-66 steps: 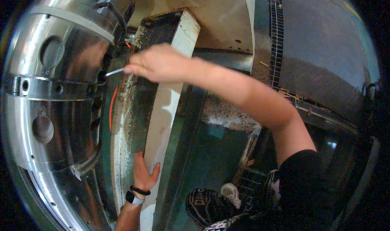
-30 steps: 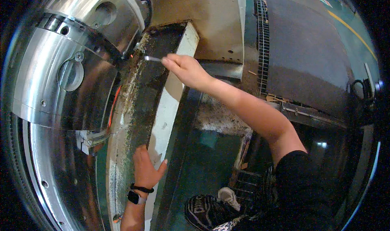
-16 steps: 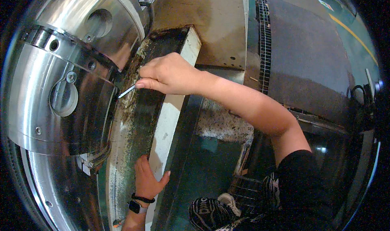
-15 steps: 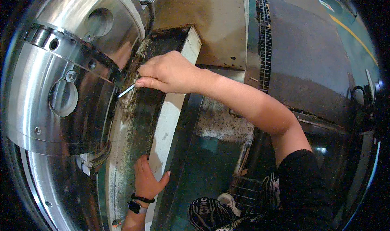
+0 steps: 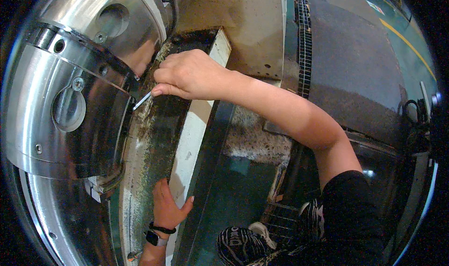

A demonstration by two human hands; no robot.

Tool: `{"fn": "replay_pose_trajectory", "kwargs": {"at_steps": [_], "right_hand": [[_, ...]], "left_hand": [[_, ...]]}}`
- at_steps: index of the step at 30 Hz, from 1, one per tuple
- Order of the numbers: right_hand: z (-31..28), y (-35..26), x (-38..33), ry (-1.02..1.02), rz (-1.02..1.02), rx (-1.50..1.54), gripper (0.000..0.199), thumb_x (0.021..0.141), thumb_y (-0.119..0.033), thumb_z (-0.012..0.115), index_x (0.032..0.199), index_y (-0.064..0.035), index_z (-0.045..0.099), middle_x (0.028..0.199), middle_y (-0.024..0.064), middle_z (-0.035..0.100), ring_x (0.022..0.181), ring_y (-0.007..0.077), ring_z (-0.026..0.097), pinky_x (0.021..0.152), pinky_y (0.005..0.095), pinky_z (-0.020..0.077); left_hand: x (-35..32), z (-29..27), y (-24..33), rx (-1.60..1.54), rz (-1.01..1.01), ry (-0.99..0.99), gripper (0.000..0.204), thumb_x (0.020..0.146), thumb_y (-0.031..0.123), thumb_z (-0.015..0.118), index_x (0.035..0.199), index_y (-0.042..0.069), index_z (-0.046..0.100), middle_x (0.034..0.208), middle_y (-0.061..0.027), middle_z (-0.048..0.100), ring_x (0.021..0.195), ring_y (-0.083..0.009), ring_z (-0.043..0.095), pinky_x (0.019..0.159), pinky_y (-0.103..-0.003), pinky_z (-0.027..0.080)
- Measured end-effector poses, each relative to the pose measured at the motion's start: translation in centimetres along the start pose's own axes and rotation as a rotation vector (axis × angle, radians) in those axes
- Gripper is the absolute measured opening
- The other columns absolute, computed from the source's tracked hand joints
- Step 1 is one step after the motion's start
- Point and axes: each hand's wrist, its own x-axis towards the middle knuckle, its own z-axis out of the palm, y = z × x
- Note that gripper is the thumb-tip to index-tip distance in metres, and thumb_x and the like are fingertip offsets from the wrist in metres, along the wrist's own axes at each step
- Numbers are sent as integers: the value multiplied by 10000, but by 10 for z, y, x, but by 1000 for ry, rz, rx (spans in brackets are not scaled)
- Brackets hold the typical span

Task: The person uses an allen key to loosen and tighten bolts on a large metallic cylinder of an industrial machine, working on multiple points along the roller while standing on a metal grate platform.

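My right hand (image 5: 189,74) is closed around a thin metal rod (image 5: 142,101); most of the rod is hidden in the fist, so its exact kind does not show. The rod's tip meets the right-hand edge of a large, shiny, curved steel machine part (image 5: 89,149) with round recesses and socket screws. Lower down, my left hand (image 5: 169,210) rests with fingers spread on a pale, grimy metal beam (image 5: 194,130), its thumb reaching over the beam's edge. A dark band and a watch (image 5: 152,238) circle the left wrist.
A second curved steel section (image 5: 107,13) stands above the first. Beyond the beam lie a stained beige panel (image 5: 252,27), a black cable chain (image 5: 304,46) and a wide grey cover (image 5: 355,69). My patterned shoe (image 5: 236,242) is at the bottom, beside a metal grating (image 5: 283,219).
My right hand has shifted slightly up and left with the rod, whose tip stays at the steel part's edge. The left hand keeps its place on the beam. The whole view has drifted a little.
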Motion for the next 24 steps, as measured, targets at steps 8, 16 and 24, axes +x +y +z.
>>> {"fn": "replay_pose_trajectory", "kwargs": {"at_steps": [8, 16, 24], "right_hand": [[50, -91, -37, 95, 727, 795, 367, 936, -350, 406, 795, -24, 498, 638, 224, 524, 571, 397, 548, 510, 460, 409], [60, -187, 12, 562, 1178, 1912, 342, 940, -426, 383, 766, -132, 362, 591, -53, 280, 473, 52, 266, 417, 216, 252], [75, -136, -41, 302, 828, 1373, 401, 950, -418, 356, 742, -79, 404, 622, -24, 361, 601, 83, 360, 539, 251, 337]], "left_hand": [[1, -2, -2, -95, 1, -7, 718, 757, 297, 642, 1235, -100, 280, 1171, -325, 389, 1053, -465, 406, 917, -488, 338], [0, 13, -23, -153, 58, -57, 426, 777, 228, 595, 1103, -28, 497, 1072, -234, 537, 1013, -420, 468, 887, -466, 349], [2, 0, -4, -88, 27, 45, 597, 769, 222, 613, 1214, -69, 340, 1158, -288, 407, 1060, -438, 407, 915, -465, 337]]}}
